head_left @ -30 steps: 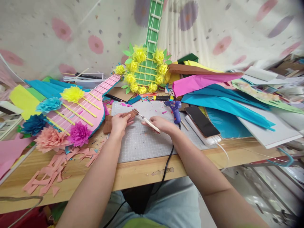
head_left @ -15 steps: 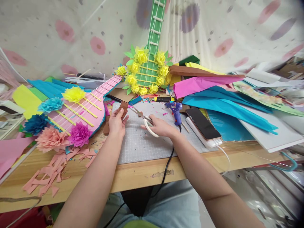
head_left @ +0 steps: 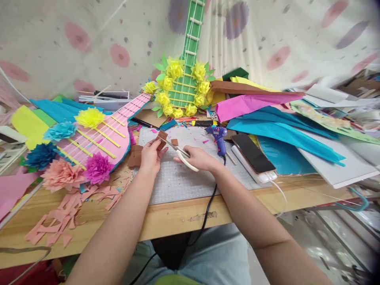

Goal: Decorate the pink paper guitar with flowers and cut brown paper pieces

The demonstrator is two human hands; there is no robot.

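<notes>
My left hand (head_left: 151, 156) pinches a small brown paper piece (head_left: 162, 137) above the grey cutting mat (head_left: 184, 178). Around the white handles of a pair of scissors (head_left: 181, 152) my right hand (head_left: 197, 157) is closed, and the blades point left toward the brown piece. A small brown offcut (head_left: 175, 142) lies on the mat just beyond the blades. More brown paper (head_left: 135, 155) rests at the mat's left edge, beside my left hand.
A pink paper guitar (head_left: 101, 136) with paper flowers lies at the left, a green one (head_left: 187, 67) stands at the back. A blue glue gun (head_left: 219, 136), a phone (head_left: 253, 152) and coloured paper sheets (head_left: 276, 126) fill the right. Pink scraps (head_left: 68, 209) litter the wooden table edge.
My left hand has turned and lifted the brown piece while the scissors worked at it. A small brown offcut now lies on the mat. Both hands stayed over the mat's far left part.
</notes>
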